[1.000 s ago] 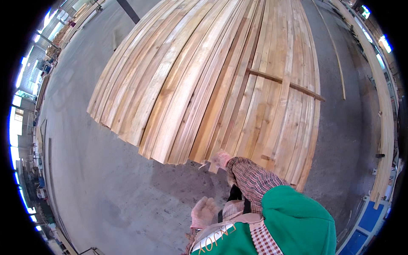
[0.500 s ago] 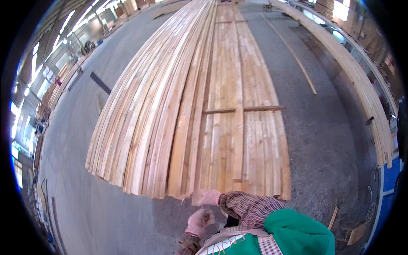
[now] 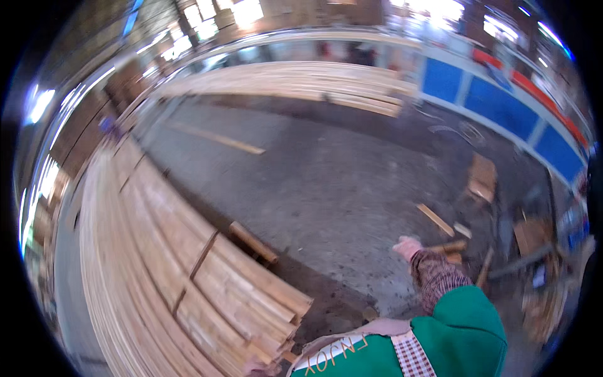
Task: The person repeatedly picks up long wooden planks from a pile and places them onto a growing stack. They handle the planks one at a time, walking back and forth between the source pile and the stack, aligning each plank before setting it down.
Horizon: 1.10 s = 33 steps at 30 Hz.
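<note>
My right hand (image 3: 408, 247), in a pinkish glove, reaches out over the grey floor to the right of the board stack. Motion blur hides how its fingers are set, and no object shows plainly in it. Low in the picture my left hand (image 3: 261, 367) is beside the near ends of the long wooden boards (image 3: 144, 251); it is blurred and partly cut off, so I cannot tell whether it touches them. A thin wooden crosspiece (image 3: 195, 273) lies across the boards.
A wooden block (image 3: 253, 242) juts from the stack's right side. Wood offcuts (image 3: 435, 220), a brown box-like piece (image 3: 482, 178) and a scrap pile (image 3: 544, 308) lie to the right. Farther off are more long boards (image 3: 295, 78) and blue panels (image 3: 499, 113).
My view has swung right, so the stack now lies at the left. My right hand has moved from the board ends out over the floor. My left hand now shows beside the board ends.
</note>
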{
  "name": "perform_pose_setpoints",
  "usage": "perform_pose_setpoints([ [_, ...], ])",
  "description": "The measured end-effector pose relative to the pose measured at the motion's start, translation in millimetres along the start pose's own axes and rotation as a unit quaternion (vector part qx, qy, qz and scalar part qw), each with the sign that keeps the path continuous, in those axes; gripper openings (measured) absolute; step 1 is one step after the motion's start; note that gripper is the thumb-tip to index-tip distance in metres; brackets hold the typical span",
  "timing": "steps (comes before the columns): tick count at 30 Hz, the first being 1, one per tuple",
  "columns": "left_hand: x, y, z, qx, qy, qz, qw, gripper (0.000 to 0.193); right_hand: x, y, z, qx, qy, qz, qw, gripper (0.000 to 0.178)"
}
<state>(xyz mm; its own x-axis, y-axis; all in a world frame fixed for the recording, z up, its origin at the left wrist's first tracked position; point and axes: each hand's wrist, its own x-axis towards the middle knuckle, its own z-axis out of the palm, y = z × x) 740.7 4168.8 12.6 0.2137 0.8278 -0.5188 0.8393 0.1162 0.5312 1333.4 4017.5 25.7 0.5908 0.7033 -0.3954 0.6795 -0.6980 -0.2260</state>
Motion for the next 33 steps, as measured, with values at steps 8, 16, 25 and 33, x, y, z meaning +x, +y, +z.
perform_pose_setpoints([
  [8, -16.6, 345.6, 135.8, -0.023, -0.335, 0.256, 0.907, 0.051, -177.0, 239.0, 50.8, -0.120, -0.179, 0.164, 0.963, 0.029],
  [16, 108.1, 453.0, 162.8, 0.169, -0.310, 0.361, 0.863, 0.037, -178.2, 217.7, 153.9, 0.106, -0.208, 0.138, 0.963, 0.033],
  [25, 224.6, 691.8, 189.1, -0.087, -0.296, 0.261, 0.915, 0.042, 0.6, 233.1, -42.0, 0.049, -0.110, 0.156, 0.980, 0.033],
  [33, 23.4, 1051.7, 119.7, -0.245, -0.426, 0.683, 0.540, 0.033, 9.9, 269.3, -72.0, 0.269, -0.016, 0.428, 0.862, 0.048],
])
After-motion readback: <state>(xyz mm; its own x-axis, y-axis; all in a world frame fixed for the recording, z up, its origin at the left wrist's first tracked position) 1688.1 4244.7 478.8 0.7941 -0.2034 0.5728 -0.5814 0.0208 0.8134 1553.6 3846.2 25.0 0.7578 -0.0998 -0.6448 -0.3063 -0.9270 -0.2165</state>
